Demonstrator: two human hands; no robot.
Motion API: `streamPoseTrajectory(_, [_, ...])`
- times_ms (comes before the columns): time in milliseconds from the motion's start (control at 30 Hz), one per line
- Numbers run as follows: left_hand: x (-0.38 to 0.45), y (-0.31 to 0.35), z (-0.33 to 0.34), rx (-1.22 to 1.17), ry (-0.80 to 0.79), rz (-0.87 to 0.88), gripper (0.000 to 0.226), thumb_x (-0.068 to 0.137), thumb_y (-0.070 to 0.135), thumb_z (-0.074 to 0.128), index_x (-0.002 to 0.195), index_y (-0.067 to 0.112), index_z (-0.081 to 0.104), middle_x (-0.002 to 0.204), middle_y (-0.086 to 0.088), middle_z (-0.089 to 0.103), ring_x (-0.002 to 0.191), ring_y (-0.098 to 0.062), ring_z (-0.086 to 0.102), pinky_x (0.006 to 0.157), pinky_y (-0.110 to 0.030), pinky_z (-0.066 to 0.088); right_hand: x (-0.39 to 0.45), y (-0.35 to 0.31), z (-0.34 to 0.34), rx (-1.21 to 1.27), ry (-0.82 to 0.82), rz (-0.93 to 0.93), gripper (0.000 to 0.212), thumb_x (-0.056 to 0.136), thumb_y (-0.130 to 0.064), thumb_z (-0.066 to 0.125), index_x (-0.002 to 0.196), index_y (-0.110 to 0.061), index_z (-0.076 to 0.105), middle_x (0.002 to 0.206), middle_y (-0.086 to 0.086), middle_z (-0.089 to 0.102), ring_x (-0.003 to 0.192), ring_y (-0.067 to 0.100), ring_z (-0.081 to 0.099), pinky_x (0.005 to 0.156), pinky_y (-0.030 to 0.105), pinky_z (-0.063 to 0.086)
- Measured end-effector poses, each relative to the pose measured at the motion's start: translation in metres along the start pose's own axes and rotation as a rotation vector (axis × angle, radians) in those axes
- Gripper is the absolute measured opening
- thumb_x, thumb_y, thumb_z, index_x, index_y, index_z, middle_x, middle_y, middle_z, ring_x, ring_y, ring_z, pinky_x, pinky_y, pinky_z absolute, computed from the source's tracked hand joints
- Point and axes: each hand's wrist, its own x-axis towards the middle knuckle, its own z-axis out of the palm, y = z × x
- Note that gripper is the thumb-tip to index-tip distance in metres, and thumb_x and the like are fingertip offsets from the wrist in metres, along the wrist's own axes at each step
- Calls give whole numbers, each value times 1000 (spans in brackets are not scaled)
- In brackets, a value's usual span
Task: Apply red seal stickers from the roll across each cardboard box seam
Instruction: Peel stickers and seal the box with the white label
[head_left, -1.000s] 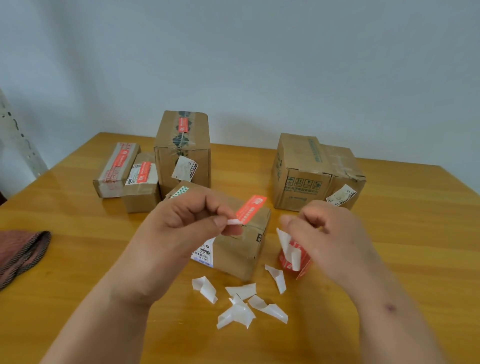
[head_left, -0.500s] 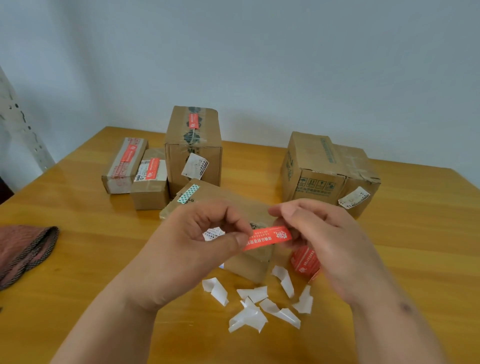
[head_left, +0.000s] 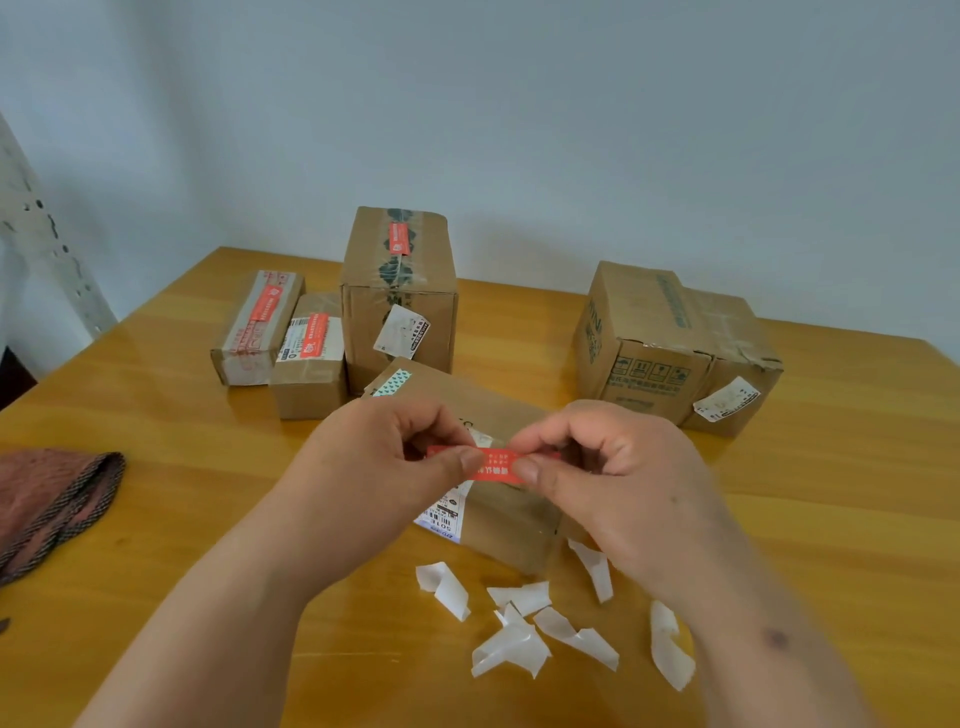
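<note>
Head view. We hold one red seal sticker (head_left: 496, 464) stretched level between both hands. Our left hand (head_left: 384, 462) pinches its left end between thumb and forefinger; our right hand (head_left: 613, 467) pinches the right end the same way. Both pinches are narrow, closed onto the sticker. White lettering shows on the exposed middle strip.

Directly behind and below the grip lies the near cardboard box (head_left: 498, 499), set at an angle on the wooden table (head_left: 156, 493); a white barcode label shows on its near face just under the sticker. We cannot tell whether the sticker touches the box top.

Below the grip, toward us, white backing scraps (head_left: 511, 642) lie scattered on the table.

Beyond the grip and to its left stand a tall box (head_left: 397, 296) and two smaller boxes (head_left: 283, 338), each with a red sticker on top. Beyond and to the right sit two more boxes (head_left: 670, 343), no red visible on them. Far left of the grip: a reddish cloth (head_left: 49, 504). The sticker roll is not visible to us.
</note>
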Motion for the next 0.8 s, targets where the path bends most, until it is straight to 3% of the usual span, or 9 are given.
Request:
streamPoseTrajectory(267, [31, 9, -20, 158, -86, -55, 15, 90, 28, 65, 79, 34, 73, 61, 12, 63, 54, -2, 50, 50, -13, 42, 23, -1, 16, -26, 86, 64, 12, 82, -30, 72, 78, -39, 66, 91, -15, 59, 74, -3, 59, 60, 6, 43])
streamPoseTrajectory(400, [48, 11, -24, 255, -150, -89, 17, 94, 23, 59, 89, 33, 72, 80, 12, 72, 75, -6, 65, 59, -15, 49, 34, 1, 25, -119, 109, 95, 17, 89, -21, 63, 83, -37, 60, 87, -15, 63, 72, -2, 60, 54, 6, 43])
streamPoseTrajectory(533, [60, 7, -19, 432, -132, -75, 7, 91, 26, 64, 97, 29, 64, 82, 12, 65, 68, -2, 58, 53, -17, 44, 42, 0, 33, -266, 120, 107, 19, 86, -16, 58, 83, -35, 56, 86, -14, 61, 76, 3, 58, 57, 14, 45])
streamPoseTrajectory(667, [67, 5, -17, 528, -108, -73, 5, 89, 26, 66, 85, 25, 63, 82, 8, 67, 70, -2, 59, 52, -15, 45, 47, 0, 36, -407, 101, 116, 14, 86, -21, 57, 86, -34, 52, 85, -15, 58, 80, 7, 56, 59, 18, 41])
streamPoseTrajectory(800, [70, 2, -16, 566, -89, -70, 10, 89, 27, 64, 80, 26, 61, 78, 10, 65, 72, -1, 58, 54, -15, 46, 49, 1, 37, -401, 102, 113, 12, 88, -20, 57, 87, -32, 53, 88, -12, 59, 83, 10, 57, 68, 25, 49])
